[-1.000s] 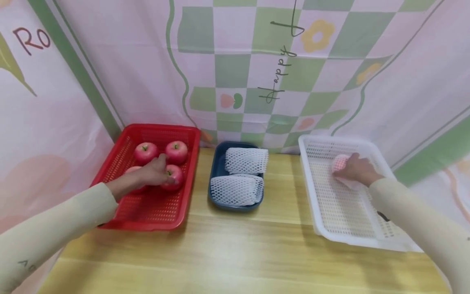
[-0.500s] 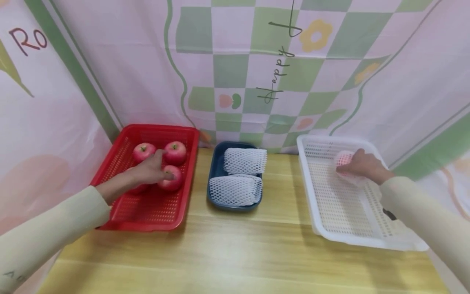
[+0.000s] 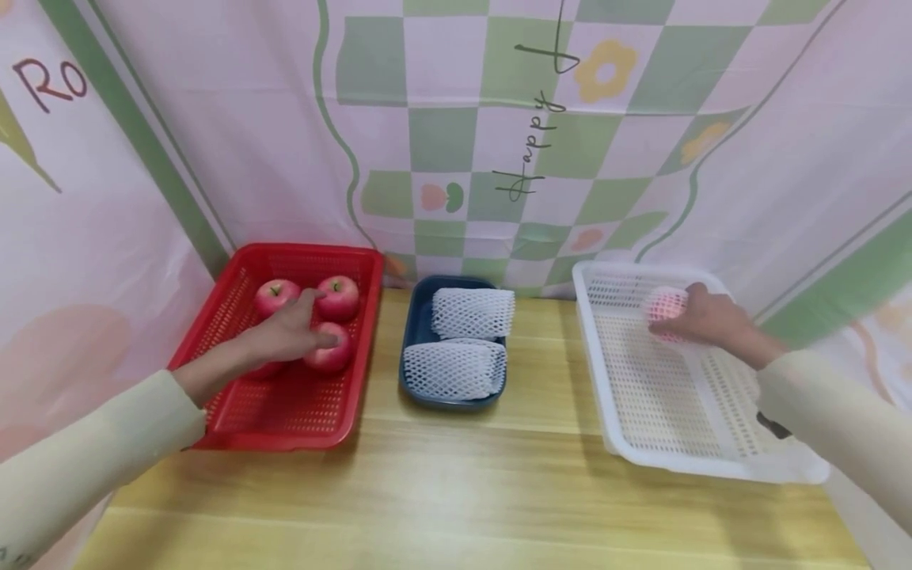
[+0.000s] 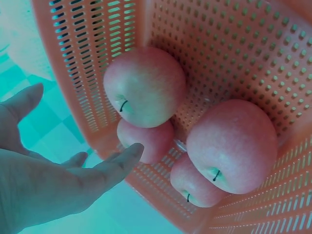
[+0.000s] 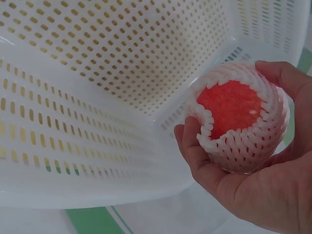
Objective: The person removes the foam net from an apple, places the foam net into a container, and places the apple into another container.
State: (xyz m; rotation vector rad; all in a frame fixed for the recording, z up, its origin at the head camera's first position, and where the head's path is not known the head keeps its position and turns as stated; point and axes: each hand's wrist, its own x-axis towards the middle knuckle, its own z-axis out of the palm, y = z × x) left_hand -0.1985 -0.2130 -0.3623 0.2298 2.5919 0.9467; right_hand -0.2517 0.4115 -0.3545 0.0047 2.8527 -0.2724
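Observation:
Several red apples (image 3: 338,298) lie in the red basket (image 3: 365,348) on the left. My left hand (image 3: 285,332) hovers over them with thumb and fingers spread, partly hiding the front left apple (image 3: 267,370). In the left wrist view, the left hand (image 4: 63,185) holds nothing, and its fingertip overlaps one apple (image 4: 153,141). Over at the right, my right hand (image 3: 708,317) grips an apple (image 5: 231,109) wrapped in a white foam net (image 5: 246,151), inside the white basket (image 3: 641,396). The right wrist view shows bare red skin through the net's open end.
Between the baskets a dark blue tray (image 3: 419,317) holds white foam net sleeves (image 3: 456,368). All three containers stand on a wooden table (image 3: 456,475). A patterned curtain (image 3: 449,134) hangs right behind them.
My right hand has shifted slightly to the right in the white basket, and more of the netted apple now shows. The left hand stays over the apples, almost unmoved.

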